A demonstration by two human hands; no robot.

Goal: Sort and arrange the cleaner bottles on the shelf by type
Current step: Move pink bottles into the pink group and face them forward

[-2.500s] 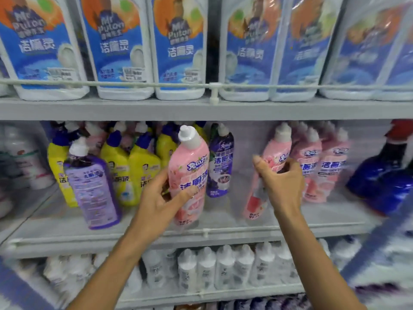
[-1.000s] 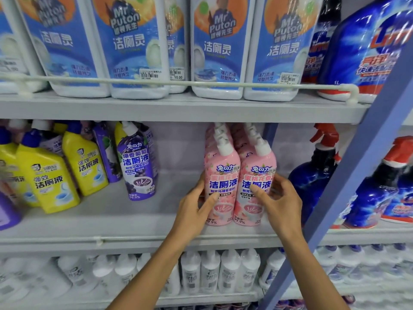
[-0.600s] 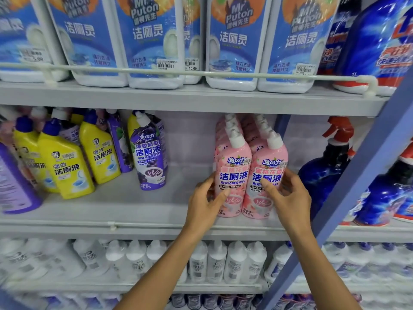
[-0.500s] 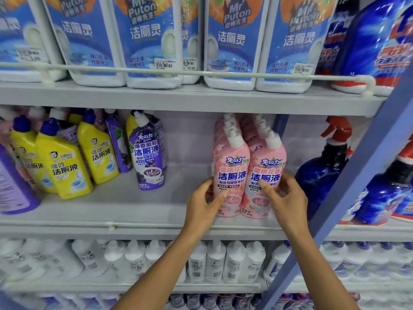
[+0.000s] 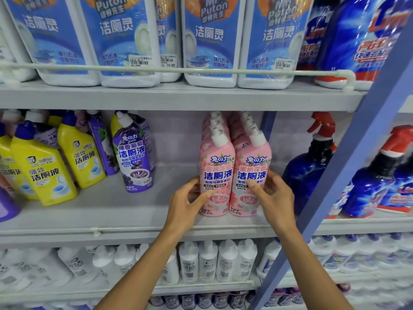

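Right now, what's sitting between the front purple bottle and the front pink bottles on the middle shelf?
Nothing stands there: the head view shows bare shelf between purple bottle and pink bottles, except the left hand holding the nearer pink one.

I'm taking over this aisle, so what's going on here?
A person is tidying cleaner bottles on the middle shelf. The left hand grips the front left pink bottle and the right hand grips the front right pink bottle. Both stand upright, side by side, heading two pink rows. Yellow bottles and a purple bottle stand further left, blue spray bottles to the right.
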